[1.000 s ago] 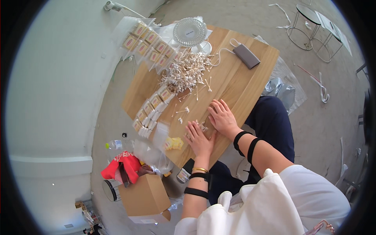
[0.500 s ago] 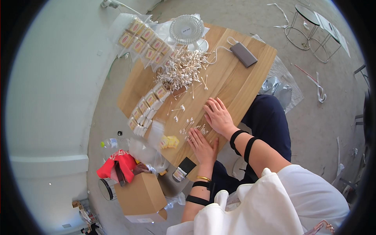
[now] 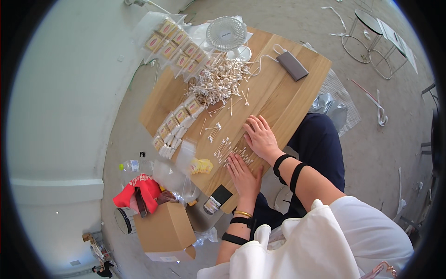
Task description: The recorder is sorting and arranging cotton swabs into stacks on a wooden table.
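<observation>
My left hand (image 3: pixel 244 177) lies palm down near the table's front edge, fingers stretched out. Its fingertips touch a loose spread of cotton swabs (image 3: pixel 224 147), some of them partly covered by the hand. Farther right, my right hand (image 3: pixel 262 141) rests flat on the wood with its fingers stretched out, beside the same swabs. Neither hand grips anything. A smaller cluster of swabs (image 3: pixel 213 130) lies beyond my left hand. At the far side is a large heap of cotton swabs (image 3: pixel 218 83).
Packed swab packets (image 3: pixel 177 122) line the wooden table's (image 3: pixel 274 93) left side; bagged packets (image 3: pixel 174 44) lie behind. Around them are a white fan (image 3: pixel 226 35), a grey power bank (image 3: pixel 292 65), yellow cards (image 3: pixel 201 166) and a black case (image 3: pixel 218 199). A cardboard box (image 3: pixel 166 230) stands lower left.
My left hand has shifted slightly to the right, and more of the swabs by its fingertips show. My right hand stays nearly in place. The whole view has shifted a little.
</observation>
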Demonstrator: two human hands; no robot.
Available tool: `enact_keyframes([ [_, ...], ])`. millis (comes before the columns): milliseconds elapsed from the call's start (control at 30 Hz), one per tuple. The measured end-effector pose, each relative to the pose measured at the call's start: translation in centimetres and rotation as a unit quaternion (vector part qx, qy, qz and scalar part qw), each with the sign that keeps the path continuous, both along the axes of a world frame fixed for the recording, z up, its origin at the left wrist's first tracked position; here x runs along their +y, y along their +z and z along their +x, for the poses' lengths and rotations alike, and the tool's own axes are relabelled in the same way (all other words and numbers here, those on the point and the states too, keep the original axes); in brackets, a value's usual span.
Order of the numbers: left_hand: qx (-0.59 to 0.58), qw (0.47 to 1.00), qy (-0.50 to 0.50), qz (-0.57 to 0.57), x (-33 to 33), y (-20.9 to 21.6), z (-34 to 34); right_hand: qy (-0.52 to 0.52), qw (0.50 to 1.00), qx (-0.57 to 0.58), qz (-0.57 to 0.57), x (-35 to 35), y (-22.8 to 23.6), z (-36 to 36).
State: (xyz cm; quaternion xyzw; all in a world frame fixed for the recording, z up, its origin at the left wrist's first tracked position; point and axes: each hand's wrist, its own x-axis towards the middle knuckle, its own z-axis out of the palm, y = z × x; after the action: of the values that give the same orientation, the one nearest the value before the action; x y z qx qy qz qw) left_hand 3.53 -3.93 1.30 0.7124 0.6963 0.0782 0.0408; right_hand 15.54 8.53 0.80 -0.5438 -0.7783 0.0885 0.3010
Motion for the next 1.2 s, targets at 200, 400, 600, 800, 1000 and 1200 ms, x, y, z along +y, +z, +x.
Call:
enact_keyframes([
  [200, 0.003, 1.0, -0.005, 0.008, 0.0, -0.4, -0.3, 0.002, 1.0, -0.001, 0.004, 0.1, 0.3, -0.2],
  [400, 0.017, 1.0, 0.008, 0.012, 2.4, -0.5, -1.4, 0.0, 1.0, -0.003, 0.007, 0.1, 0.3, -0.2],
  [600, 0.026, 0.998, 0.041, 0.05, 6.1, 0.2, -4.1, -0.002, 1.0, -0.004, 0.001, -0.1, 0.4, -0.2],
  [800, 0.04, 0.999, 0.027, 0.004, 5.5, -0.4, -3.3, -0.002, 1.0, -0.001, 0.0, -0.1, 0.3, -0.2],
  [1000, -0.002, 1.0, 0.002, -0.016, 4.7, -0.1, -2.6, -0.005, 1.0, -0.011, -0.001, -0.1, 0.4, 0.1],
  [1200, 0.003, 1.0, -0.008, 0.007, 4.4, -0.3, -3.3, 0.0, 1.0, 0.0, 0.006, 0.0, 0.6, -0.4],
])
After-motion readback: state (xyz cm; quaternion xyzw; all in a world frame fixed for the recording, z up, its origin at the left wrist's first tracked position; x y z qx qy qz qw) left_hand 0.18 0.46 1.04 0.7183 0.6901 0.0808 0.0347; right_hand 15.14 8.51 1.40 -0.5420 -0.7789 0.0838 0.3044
